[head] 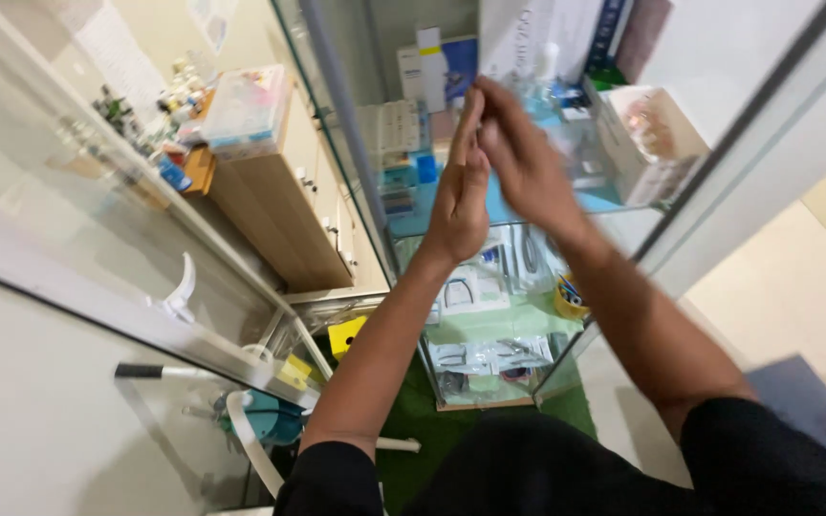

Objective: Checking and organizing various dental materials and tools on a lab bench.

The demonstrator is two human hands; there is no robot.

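My left hand (pixel 459 186) and my right hand (pixel 521 153) are raised together in front of a glass display cabinet (pixel 356 162). The fingertips meet near the top, close to a small white object (pixel 549 59) that is blurred by motion; whether either hand grips it cannot be made out. Behind the hands, glass shelves (pixel 614 205) carry small boxes, blue packets and a clear box (pixel 647 124) with pinkish contents. Lower shelves hold flat white packets (pixel 470 291) and a yellow cup (pixel 571 301).
The cabinet's open glass door (pixel 97 220) stands to the left. A wooden drawer unit (pixel 284 205) with a clear plastic box on top lies beyond. A teal and white appliance (pixel 265 416) sits on the floor by green matting (pixel 432 420).
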